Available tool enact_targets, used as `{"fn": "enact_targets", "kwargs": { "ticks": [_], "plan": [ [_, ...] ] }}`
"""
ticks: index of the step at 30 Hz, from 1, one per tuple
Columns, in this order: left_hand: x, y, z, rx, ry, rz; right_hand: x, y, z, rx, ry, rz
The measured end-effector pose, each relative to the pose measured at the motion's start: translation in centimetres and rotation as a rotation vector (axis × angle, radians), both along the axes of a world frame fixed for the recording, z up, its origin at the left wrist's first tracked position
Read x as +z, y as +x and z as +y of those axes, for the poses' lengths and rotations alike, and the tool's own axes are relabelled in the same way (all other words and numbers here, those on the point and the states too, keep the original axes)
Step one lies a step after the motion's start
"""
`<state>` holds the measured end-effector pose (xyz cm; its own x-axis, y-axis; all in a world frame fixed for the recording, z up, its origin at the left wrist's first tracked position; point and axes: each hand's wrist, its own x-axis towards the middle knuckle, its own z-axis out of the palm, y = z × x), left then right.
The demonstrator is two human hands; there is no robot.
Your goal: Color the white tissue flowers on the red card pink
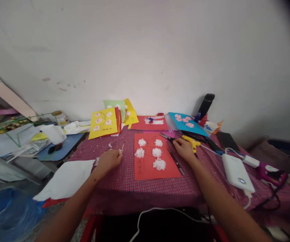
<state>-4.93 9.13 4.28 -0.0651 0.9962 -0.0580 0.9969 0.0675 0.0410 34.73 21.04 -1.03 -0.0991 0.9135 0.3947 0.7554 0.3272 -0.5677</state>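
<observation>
A red sheet of paper (147, 169) lies in front of me with several white crumpled-paper flowers (159, 164) on it and dark handwriting at its lower left. To its left, my left hand (108, 161) is closed around a short pencil (123, 148), whose tip points up and away. At the sheet's upper right, my right hand (185, 149) is closed at the dark handles of a pair of scissors (165, 135), with the blades pointing left over the paper's corner. A dark pen (176, 162) lies along the sheet's right edge.
Yellow flower cards (103, 124), a blue card (187, 124) and a red card (147, 123) line the back. Right are a yellow glue gun (192, 142), a paper cup (210, 127) and a white power bank (238, 173) with cables. White paper (66, 178) overhangs the left edge.
</observation>
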Motion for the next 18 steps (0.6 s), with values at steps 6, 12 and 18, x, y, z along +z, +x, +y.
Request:
{"fn": "enact_targets", "kwargs": {
  "ticks": [6,12,18],
  "plan": [
    [0.5,2.6,2.1,-0.172,0.082,-0.107,3.0,0.0,-0.9,0.065,-0.093,0.006],
    [0.3,6.5,5.6,-0.312,0.191,-0.294,4.5,-0.3,-4.1,0.215,-0.251,-0.332],
    [-1.6,5.5,6.7,-0.324,0.318,-0.458,2.0,-0.1,-7.1,0.152,-0.255,-0.380]
  ]
}}
